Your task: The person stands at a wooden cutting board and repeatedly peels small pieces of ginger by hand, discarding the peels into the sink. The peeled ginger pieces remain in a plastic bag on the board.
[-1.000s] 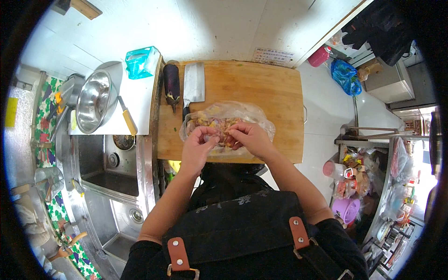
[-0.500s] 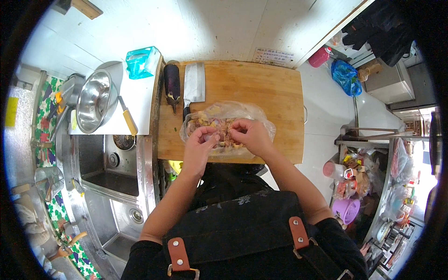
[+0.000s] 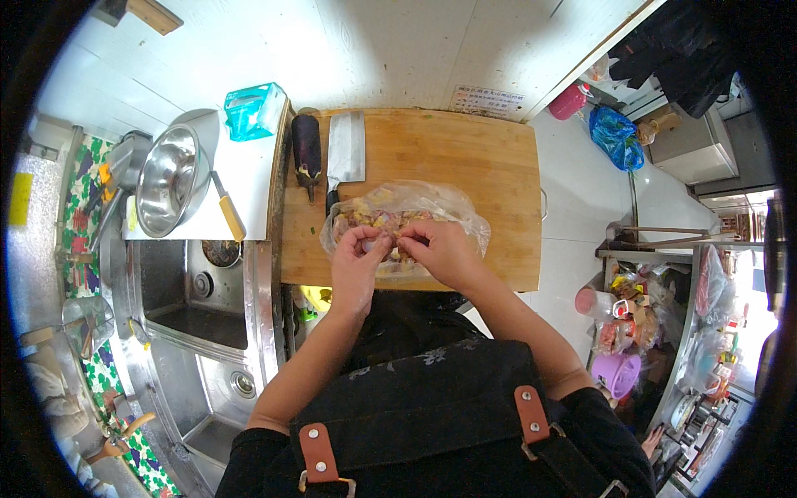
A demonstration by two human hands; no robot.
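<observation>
Left hand (image 3: 354, 261), right hand (image 3: 451, 257) nearly meet, fingers curled narrow, can't tell if gripping | meat (image 3: 383, 221) beneath, in the clear bag (image 3: 455, 201), likely sparing the board (image 3: 452, 149) | cleaver (image 3: 347, 148) beyond, apparently for room

Brightly lit white wall (image 3: 398, 58), pale tiled floor (image 3: 566, 278)
Steel double sink (image 3: 199, 340) past the left edge of the table (image 3: 465, 153)

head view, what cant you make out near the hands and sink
In the head view:
Anything pinched by the left hand or right hand: the hands cover it.
Cleaver handle, lower end: obscured by the plastic bag.
Round vessel in the sink: partly covered by the white counter.
Food pieces, exact kind: too small, partly behind the hands.
</observation>
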